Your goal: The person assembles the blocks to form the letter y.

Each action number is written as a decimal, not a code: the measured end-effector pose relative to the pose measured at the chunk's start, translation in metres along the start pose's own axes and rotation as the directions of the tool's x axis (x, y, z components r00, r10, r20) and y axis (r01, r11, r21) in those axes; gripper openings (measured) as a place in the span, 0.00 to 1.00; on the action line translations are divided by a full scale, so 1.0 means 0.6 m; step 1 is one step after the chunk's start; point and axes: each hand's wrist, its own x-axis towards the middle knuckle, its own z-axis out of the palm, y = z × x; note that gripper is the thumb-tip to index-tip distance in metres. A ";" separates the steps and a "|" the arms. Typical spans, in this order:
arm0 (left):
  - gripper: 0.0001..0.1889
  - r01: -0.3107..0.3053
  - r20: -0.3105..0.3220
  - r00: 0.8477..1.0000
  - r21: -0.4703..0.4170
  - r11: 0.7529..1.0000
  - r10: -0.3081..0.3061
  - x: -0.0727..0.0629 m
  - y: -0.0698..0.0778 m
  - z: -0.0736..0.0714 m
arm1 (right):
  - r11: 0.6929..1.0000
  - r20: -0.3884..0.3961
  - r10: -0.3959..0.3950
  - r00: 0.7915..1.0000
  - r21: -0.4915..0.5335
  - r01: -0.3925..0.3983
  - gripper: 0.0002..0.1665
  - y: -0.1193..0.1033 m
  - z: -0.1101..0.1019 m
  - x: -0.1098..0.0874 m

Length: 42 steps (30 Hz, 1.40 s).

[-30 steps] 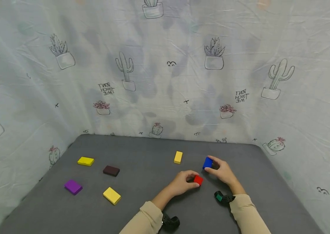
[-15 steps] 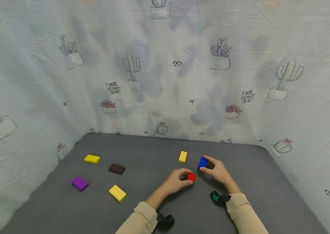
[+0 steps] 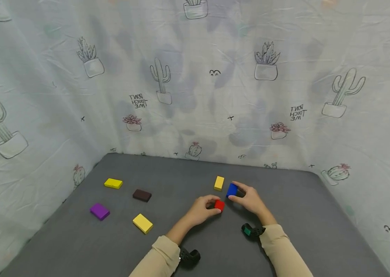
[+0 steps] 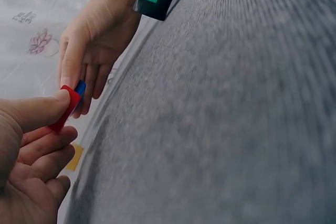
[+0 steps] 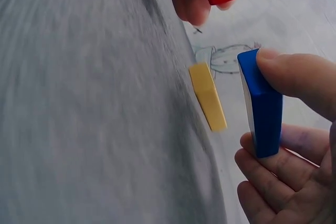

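My left hand [image 3: 200, 209] pinches a red block [image 3: 219, 205] between thumb and fingertips. To its right and a little farther away, my right hand [image 3: 250, 198] holds a blue block [image 3: 232, 190] by its two ends, thumb against fingers. The blue block's slanted long faces fill the grip in the right wrist view, with a whitish side [image 5: 249, 108] facing left. In the left wrist view the red block [image 4: 67, 109] overlaps the blue one [image 4: 80, 92]. Just beyond both hands a yellow-orange block [image 3: 219, 183] lies on the grey cloth, close to the blue block's left.
Toward the left of the grey table [image 3: 181, 177] lie a bright yellow block [image 3: 113, 183], a dark brown block [image 3: 142, 195], a purple block [image 3: 99, 211] and a pale yellow block [image 3: 142, 223]. A white curtain [image 3: 195, 96] printed with cacti borders the table's back and sides.
Both hands, still gripping the red and blue blocks, have moved left toward the yellow-orange block. The head view has turned slightly left. The blocks lying on the cloth stay where they were.
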 end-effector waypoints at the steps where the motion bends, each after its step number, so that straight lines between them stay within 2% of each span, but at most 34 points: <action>1: 0.21 -0.001 -0.004 1.000 -0.009 1.000 0.001 -0.001 -0.001 -0.002 | 1.000 0.003 -0.002 1.000 -0.006 0.002 0.42 -0.002 0.003 0.001; 11: 0.22 0.003 -0.025 1.000 0.039 0.999 -0.002 -0.012 -0.006 -0.017 | 1.000 0.029 0.004 1.000 -0.016 -0.003 0.42 -0.027 0.025 0.013; 18: 0.21 -0.007 -0.027 1.000 0.052 0.999 0.008 -0.018 -0.001 -0.024 | 0.999 0.038 -0.028 0.999 -0.042 0.029 0.42 -0.032 0.038 0.021; 30: 0.20 -0.010 -0.077 0.997 0.170 0.985 0.023 -0.027 -0.005 -0.026 | 0.994 0.022 -0.069 0.997 -0.086 0.071 0.43 -0.036 0.057 0.024; 42: 0.22 -0.001 -0.094 0.995 0.230 0.973 0.023 -0.026 -0.012 -0.025 | 0.989 0.044 -0.111 0.993 -0.097 0.115 0.43 -0.039 0.066 0.025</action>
